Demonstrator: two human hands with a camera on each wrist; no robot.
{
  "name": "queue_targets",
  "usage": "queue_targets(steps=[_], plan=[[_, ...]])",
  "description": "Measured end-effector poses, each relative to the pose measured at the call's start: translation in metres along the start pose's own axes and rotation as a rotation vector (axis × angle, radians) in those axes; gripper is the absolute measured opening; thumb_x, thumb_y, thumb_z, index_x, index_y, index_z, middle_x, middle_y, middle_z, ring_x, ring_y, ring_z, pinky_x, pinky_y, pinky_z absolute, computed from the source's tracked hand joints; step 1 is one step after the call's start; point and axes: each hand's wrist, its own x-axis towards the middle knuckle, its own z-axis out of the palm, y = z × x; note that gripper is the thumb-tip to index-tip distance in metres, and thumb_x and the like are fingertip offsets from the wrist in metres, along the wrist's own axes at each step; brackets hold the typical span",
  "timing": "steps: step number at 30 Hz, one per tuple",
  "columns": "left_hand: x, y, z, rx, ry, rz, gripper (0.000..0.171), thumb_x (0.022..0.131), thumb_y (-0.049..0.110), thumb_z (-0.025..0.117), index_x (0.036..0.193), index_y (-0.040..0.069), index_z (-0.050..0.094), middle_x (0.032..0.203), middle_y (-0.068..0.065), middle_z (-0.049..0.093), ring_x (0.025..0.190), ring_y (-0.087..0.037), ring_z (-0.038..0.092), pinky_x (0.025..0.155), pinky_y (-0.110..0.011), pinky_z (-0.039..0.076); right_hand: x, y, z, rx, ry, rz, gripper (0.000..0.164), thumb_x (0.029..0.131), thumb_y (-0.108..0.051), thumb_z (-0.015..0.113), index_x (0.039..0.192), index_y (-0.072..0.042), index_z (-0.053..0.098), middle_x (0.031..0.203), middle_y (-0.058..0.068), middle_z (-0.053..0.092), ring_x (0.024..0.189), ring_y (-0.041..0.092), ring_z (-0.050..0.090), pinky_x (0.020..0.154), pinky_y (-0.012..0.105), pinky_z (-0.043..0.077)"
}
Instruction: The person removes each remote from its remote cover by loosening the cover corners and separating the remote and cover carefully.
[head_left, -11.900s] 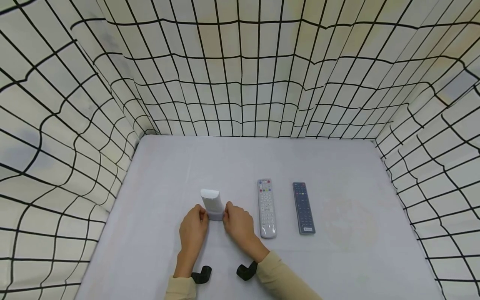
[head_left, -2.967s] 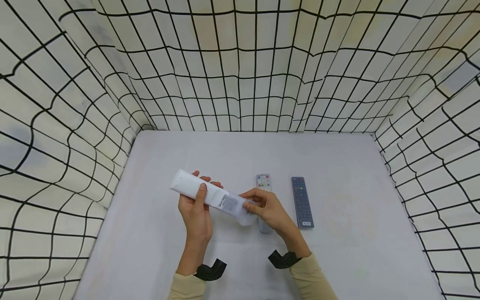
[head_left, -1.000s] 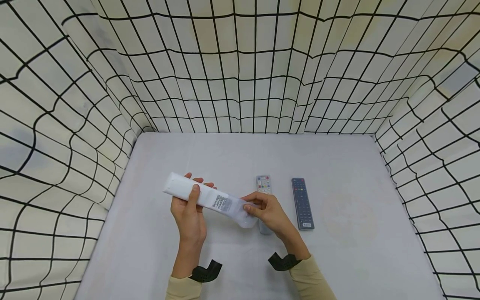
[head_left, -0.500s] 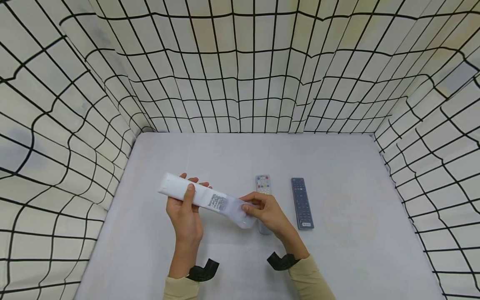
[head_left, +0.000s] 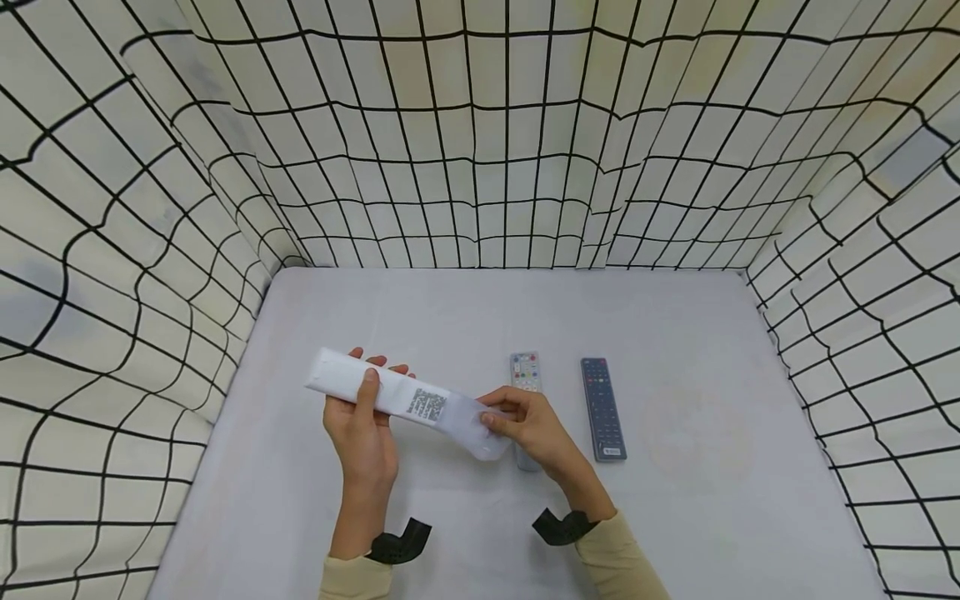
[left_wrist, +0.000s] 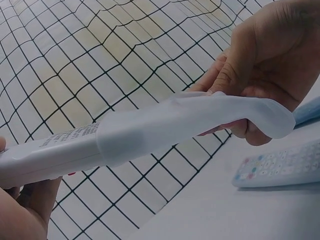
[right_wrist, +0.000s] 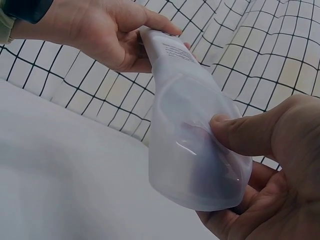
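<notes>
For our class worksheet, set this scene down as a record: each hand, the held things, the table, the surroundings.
Left hand: grips white device
Right hand: pinches the loose end of translucent sleeve
Sleeve fit: over one end of the device
Table: pale remote; dark remote to its right
Surroundings: black grid over pale walls

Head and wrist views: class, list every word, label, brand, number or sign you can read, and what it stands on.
Legible text: none.
Printed block on the held white device: too small and blurred to read.
White label on the dark remote: too small.
Button markings on the dark remote and light remote: too small.
</notes>
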Motion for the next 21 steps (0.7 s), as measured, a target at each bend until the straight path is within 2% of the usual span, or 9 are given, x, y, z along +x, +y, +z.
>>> queue_targets(steps=[8,13,17,19,21], plan=[[-0.001,0.002,-0.002,-0.011,0.03,-0.01,0.046,0.107,0.012,0.058,0.149,0.0,0.044,0.122,-0.013,0.059,0.099,-0.024,0.076,0.095,-0.043,0.06,-0.004,-0.002,0.004,0.019,-0.017,-0.006,0.033,0.097,-0.016,0.075,0.126,-0.001,0.069,0.112,0.01,0.076,0.092,0.012,0.072,0.082,0.026,0.058],[-0.003,0.004,-0.002,-0.009,0.049,-0.041,0.046,0.107,0.014,0.059,0.149,0.004,0.045,0.123,-0.013,0.058,0.1,-0.023,0.075,0.096,-0.042,0.06,-0.007,0.0,0.007,-0.033,-0.036,-0.022,0.033,0.099,-0.018,0.072,0.129,-0.005,0.068,0.122,0.013,0.073,0.1,0.016,0.073,0.086,0.029,0.059],[-0.005,0.004,0.002,-0.012,0.098,-0.059,0.049,0.107,0.016,0.059,0.151,0.004,0.042,0.126,-0.013,0.058,0.102,-0.023,0.075,0.096,-0.039,0.06,-0.012,-0.002,0.013,-0.197,0.026,-0.09,0.035,0.102,-0.023,0.069,0.136,-0.017,0.065,0.138,0.006,0.067,0.122,0.023,0.066,0.1,0.04,0.054],[-0.006,0.004,0.003,-0.012,0.128,-0.064,0.05,0.108,0.017,0.058,0.152,0.003,0.041,0.127,-0.014,0.058,0.102,-0.023,0.075,0.096,-0.037,0.061,-0.015,-0.003,0.019,-0.325,0.075,-0.161,0.041,0.102,-0.025,0.07,0.141,-0.021,0.061,0.144,0.001,0.063,0.131,0.024,0.061,0.106,0.046,0.051],[-0.006,0.004,0.005,-0.002,0.151,-0.076,0.05,0.108,0.019,0.057,0.153,0.004,0.04,0.13,-0.015,0.057,0.105,-0.023,0.074,0.096,-0.036,0.061,-0.018,-0.003,0.025,-0.475,0.123,-0.268,0.048,0.1,-0.026,0.071,0.146,-0.023,0.056,0.149,-0.002,0.058,0.14,0.023,0.055,0.111,0.05,0.048]])
